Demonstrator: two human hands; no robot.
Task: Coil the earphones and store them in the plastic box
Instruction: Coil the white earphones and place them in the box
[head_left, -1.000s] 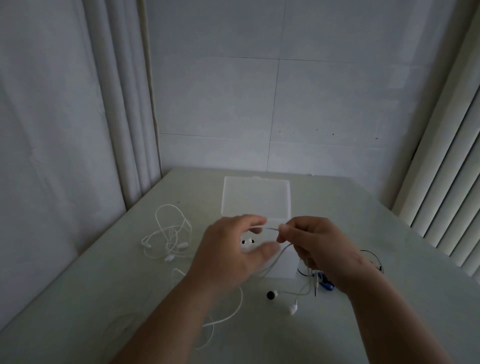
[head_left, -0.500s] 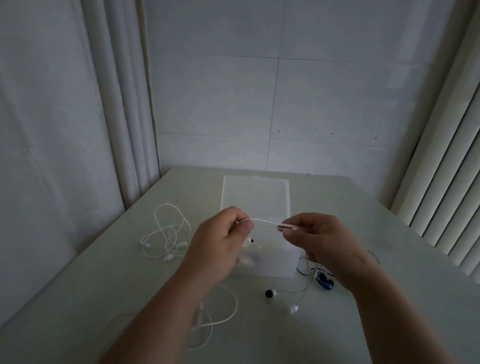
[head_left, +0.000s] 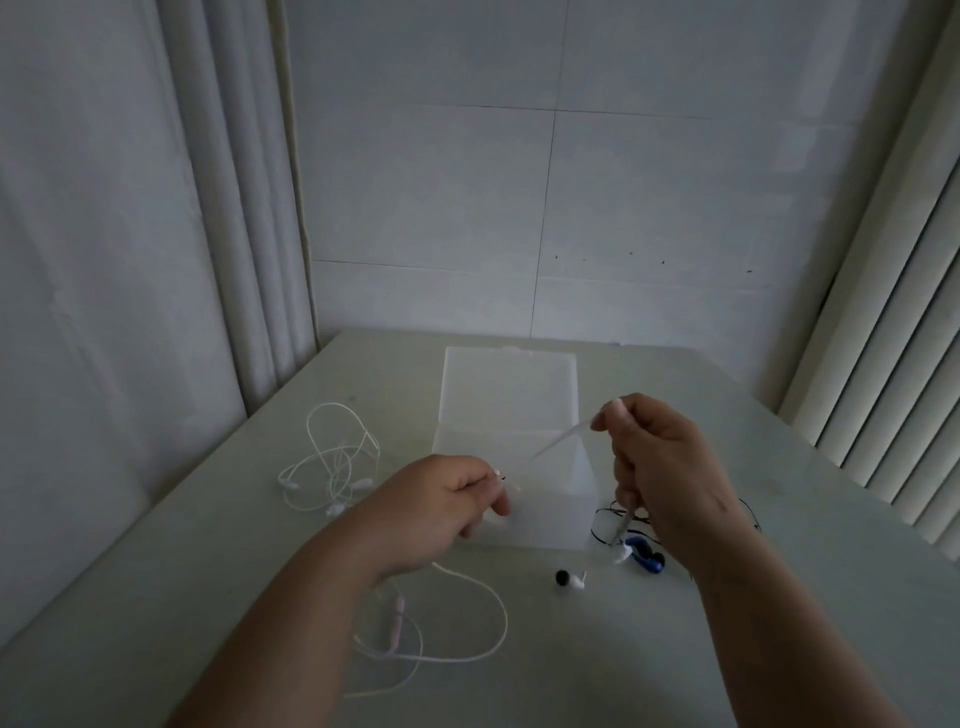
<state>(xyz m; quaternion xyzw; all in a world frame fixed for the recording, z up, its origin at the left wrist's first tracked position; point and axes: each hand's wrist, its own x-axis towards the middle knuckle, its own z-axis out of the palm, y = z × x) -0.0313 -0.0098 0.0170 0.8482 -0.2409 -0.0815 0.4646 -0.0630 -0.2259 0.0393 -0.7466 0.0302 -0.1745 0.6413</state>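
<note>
Compared with half a second earlier, the hands stand farther apart. The right hand (head_left: 670, 467) is now higher, over the right wall of the box (head_left: 509, 395), and the left hand (head_left: 441, 509) lower, before its near-left corner. Each hand pinches the earphones (head_left: 561, 441) between thumb and fingertips, and the span between them slants and is blurred. The right hand's other fingers curl round a hanging length whose end is indistinct. Slack loops toward the table's (head_left: 805, 545) near edge, partly hidden by the left forearm. The box stands mid-table, lid open toward the far edge; its contents cannot be told. A white set (head_left: 332, 462) lies to its left and a blue set (head_left: 644, 553) to its right.
</note>
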